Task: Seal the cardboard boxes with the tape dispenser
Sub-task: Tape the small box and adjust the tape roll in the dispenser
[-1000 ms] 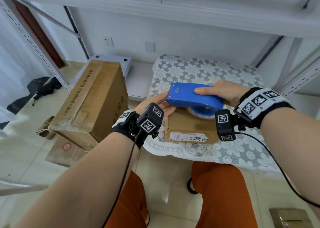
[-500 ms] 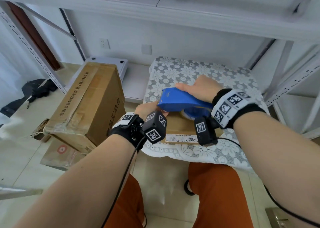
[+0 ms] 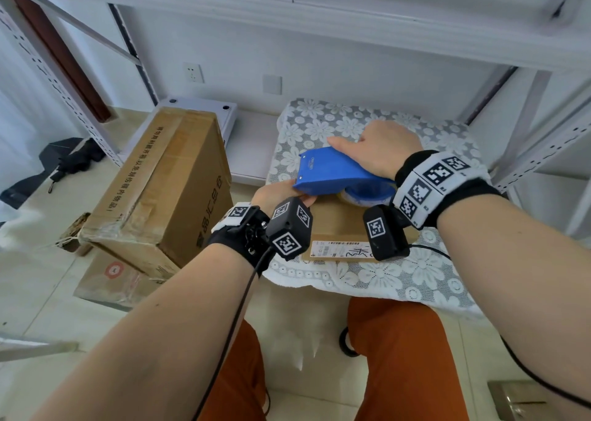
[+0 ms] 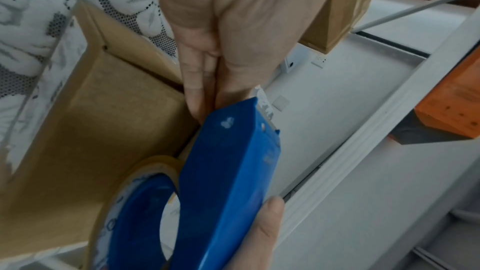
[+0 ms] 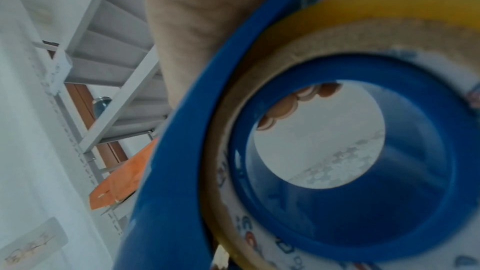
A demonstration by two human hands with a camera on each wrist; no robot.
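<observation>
One small box lies on the lace cloth, no tape visible on it, the left hand pinching the nose of the tape dispenser over it and the right hand wrapped round its body, so sealing looks barely begun.

Blue tape dispenser, tape roll loaded, tilted over 1 small flat cardboard box on lace cloth; 1 larger box leans at left.

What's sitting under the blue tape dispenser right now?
A small cardboard box on the lace cloth. The left hand's fingertips vanish beneath the dispenser's front, so any tape there is hidden.
</observation>
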